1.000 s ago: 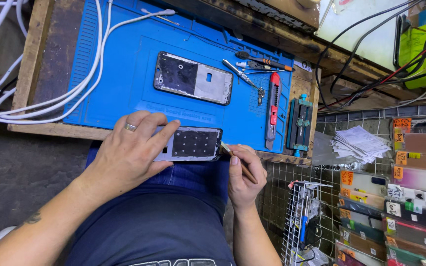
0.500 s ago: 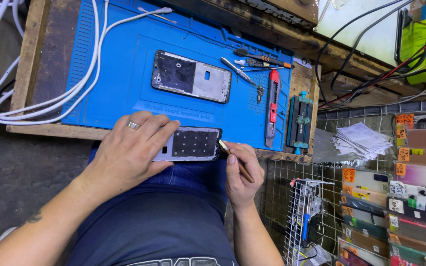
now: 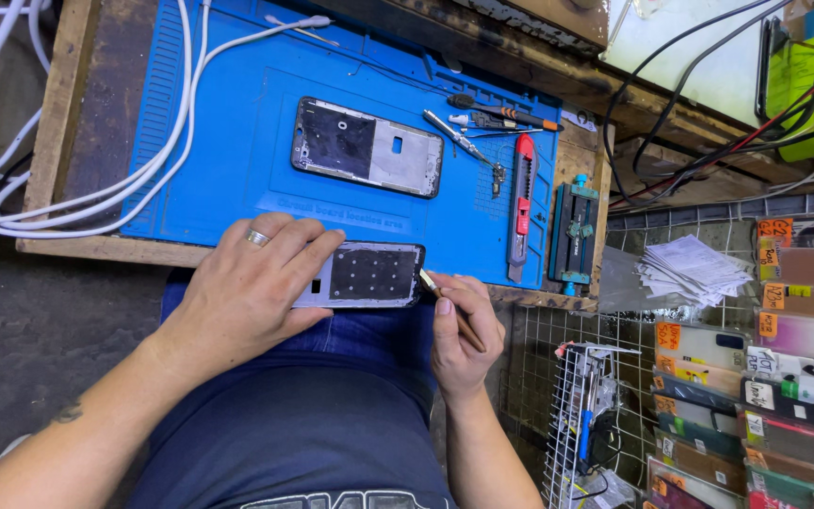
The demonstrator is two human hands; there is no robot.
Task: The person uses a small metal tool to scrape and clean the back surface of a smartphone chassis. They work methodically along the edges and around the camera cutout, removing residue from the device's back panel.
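Blue mat (image 3: pixel 228 160) on the bench, second phone frame (image 3: pixel 367 146) lying on it. Left hand (image 3: pixel 247 287) pins a phone panel (image 3: pixel 369 275) flat at the mat's near edge. Right hand (image 3: pixel 463 335) pinches a thin tool (image 3: pixel 449 306), tip at the panel's right end, probably touching.

Bare forearms, a silver ring (image 3: pixel 257 238) on the left hand (image 3: pixel 247 287), dark blue clothing.
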